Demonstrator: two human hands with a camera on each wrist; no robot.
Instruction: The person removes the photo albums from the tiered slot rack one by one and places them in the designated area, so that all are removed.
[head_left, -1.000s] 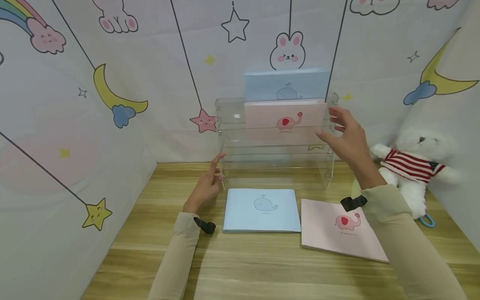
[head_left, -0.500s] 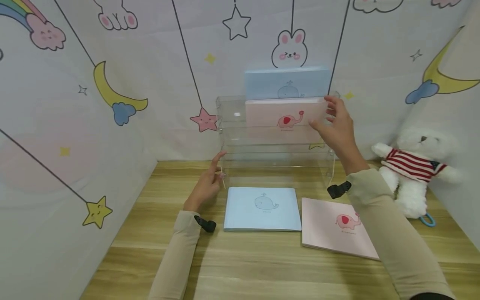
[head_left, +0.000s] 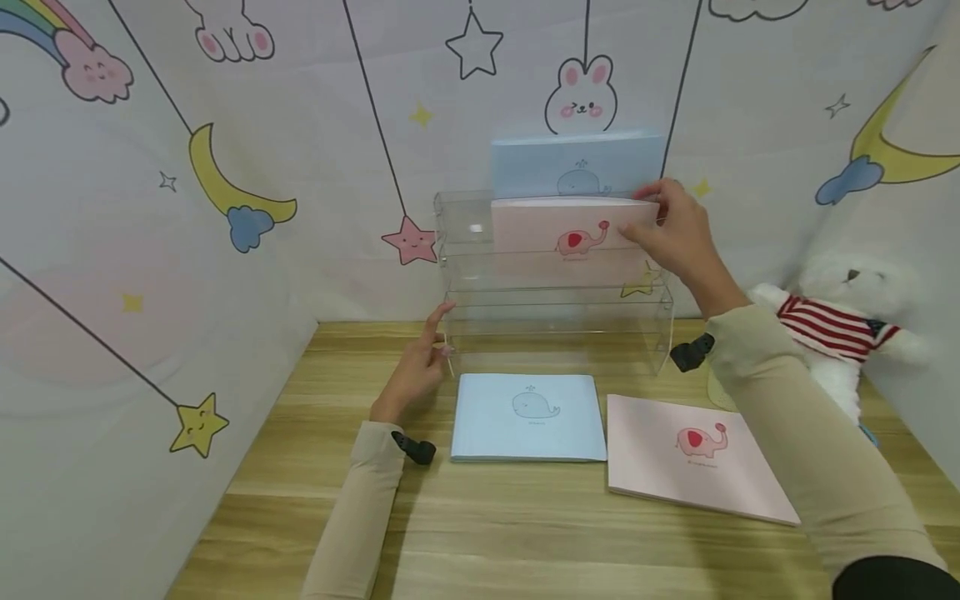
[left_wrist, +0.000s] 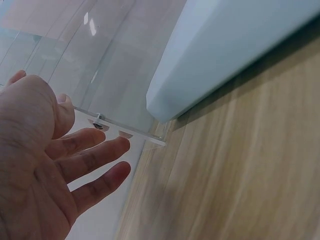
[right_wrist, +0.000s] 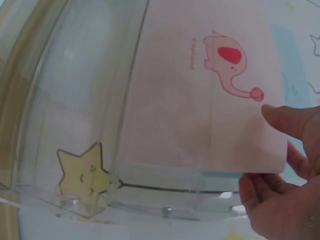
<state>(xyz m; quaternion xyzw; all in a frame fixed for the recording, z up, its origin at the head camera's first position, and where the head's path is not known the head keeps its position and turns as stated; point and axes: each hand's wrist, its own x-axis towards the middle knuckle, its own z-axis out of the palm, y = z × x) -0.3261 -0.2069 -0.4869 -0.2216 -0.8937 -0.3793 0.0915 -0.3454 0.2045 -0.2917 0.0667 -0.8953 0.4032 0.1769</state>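
A clear acrylic tiered rack [head_left: 555, 321] stands at the back of the wooden table. On its upper tier a pink booklet [head_left: 525, 227] with a red-eared elephant leans in front of a blue booklet [head_left: 525, 167] with a whale. My right hand [head_left: 678, 229] pinches the pink booklet's upper right corner, thumb on the cover and fingers behind, as the right wrist view shows. At the rack's left side panel, my left hand [head_left: 416, 367] rests with loosely extended fingers [left_wrist: 95, 155] against the panel edge.
A second blue whale booklet [head_left: 528, 417] lies flat before the rack. Right of it, a second pink elephant booklet [head_left: 697, 458] lies askew under the right forearm. A white teddy bear [head_left: 836, 333] in a striped shirt sits at the right. A patterned cloth [head_left: 360, 125] hangs behind.
My right hand has moved left from beside the rack to the pink booklet's corner and taken hold of it. The left hand stays at the rack's side.
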